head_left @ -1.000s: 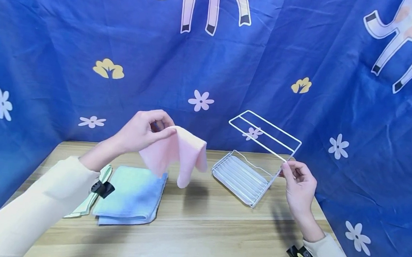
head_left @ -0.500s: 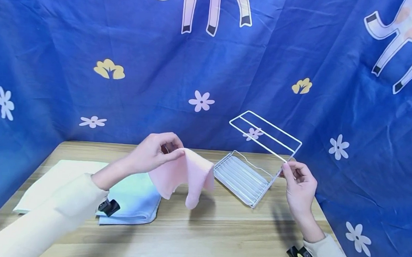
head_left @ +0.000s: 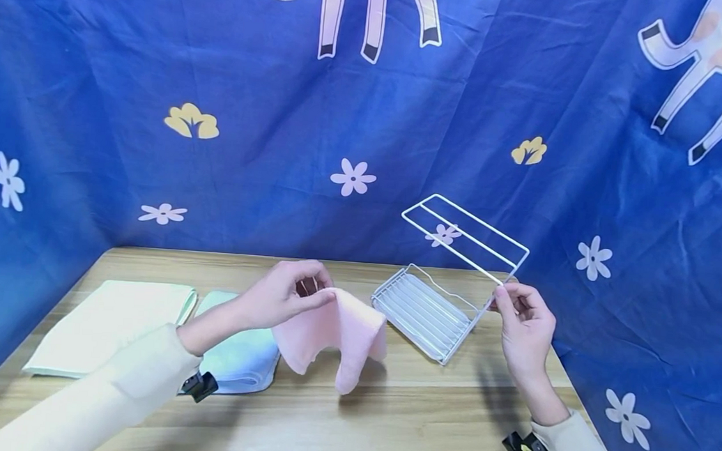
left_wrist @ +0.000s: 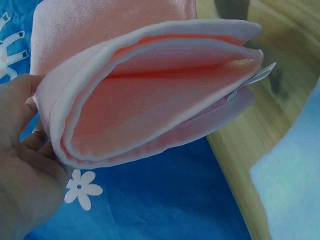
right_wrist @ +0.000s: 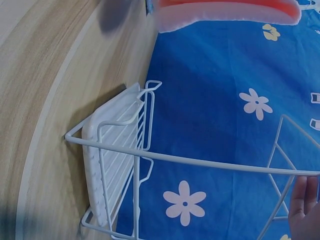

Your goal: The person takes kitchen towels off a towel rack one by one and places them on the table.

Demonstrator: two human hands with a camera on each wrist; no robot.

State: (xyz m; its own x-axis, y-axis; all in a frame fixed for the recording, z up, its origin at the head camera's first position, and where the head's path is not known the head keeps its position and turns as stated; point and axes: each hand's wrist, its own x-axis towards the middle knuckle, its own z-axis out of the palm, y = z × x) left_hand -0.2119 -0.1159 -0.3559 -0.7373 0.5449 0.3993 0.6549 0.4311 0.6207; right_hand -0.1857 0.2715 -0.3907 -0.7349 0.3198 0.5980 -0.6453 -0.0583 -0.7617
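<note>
My left hand (head_left: 287, 290) pinches a pink towel (head_left: 356, 333) at its upper edge, and the cloth hangs just above the wooden table. Up close in the left wrist view, the towel (left_wrist: 150, 100) is folded in several soft layers, with a small white tag (left_wrist: 255, 80) at one edge. To its right stands a white wire rack (head_left: 420, 313) with a slatted lower tray and an open upper frame. My right hand (head_left: 526, 328) pinches the rack's upright wire on the right side. In the right wrist view, fingertips (right_wrist: 305, 200) touch that wire; the rest of the hand is out of frame.
A folded pale green towel (head_left: 109, 327) lies flat at the table's left. Beside it is a folded light blue towel (head_left: 241, 357), partly behind my left forearm. A blue patterned curtain (head_left: 264, 177) closes off the back and sides of the wooden table (head_left: 346, 434).
My left hand has moved right and down with the pink towel, closer to the table and the rack. The right hand and the rack have stayed in place.
</note>
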